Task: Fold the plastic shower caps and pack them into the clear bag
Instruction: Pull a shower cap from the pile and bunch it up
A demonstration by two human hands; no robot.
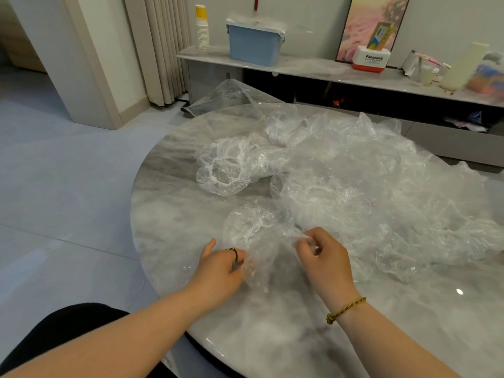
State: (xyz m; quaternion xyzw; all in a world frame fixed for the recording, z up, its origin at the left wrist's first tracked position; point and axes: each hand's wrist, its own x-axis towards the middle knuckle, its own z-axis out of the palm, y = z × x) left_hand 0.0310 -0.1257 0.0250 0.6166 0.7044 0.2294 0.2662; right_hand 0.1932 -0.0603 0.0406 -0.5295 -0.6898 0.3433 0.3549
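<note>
Shower cap (261, 241), clear and crumpled, lies near the front edge of the bench (300, 336), held between both hands. The left hand (221, 266) has its fingers curled into the cap's left side, with the thumb stretched out over the bench top; a dark ring (234, 252) shows on one finger. The right hand (324, 257) pinches a fold of the same cap between thumb and curled fingers, and a beaded bracelet (345, 309) sits on that wrist. The cap's gathered elastic rim rests on the bench just beyond the hands. A large heap of caps (381, 192) covers the right and far part of the bench and touches the held cap on its right side. At the left end of the heap lies a second cap (221, 173), its white elastic rim open toward the camera. The clear bag (231, 96) rests at the far edge of the bench, partly raised and overhanging it; whether it holds any caps cannot be told. Behind the bench a low shelf (313, 68) carries a stack of paper cups (202, 28), a blue bin (255, 45) lined with plastic, a white and red box (371, 60) and a framed picture (373, 23) leaning on the wall. The bench top is round, glossy and grey-marbled.
</note>
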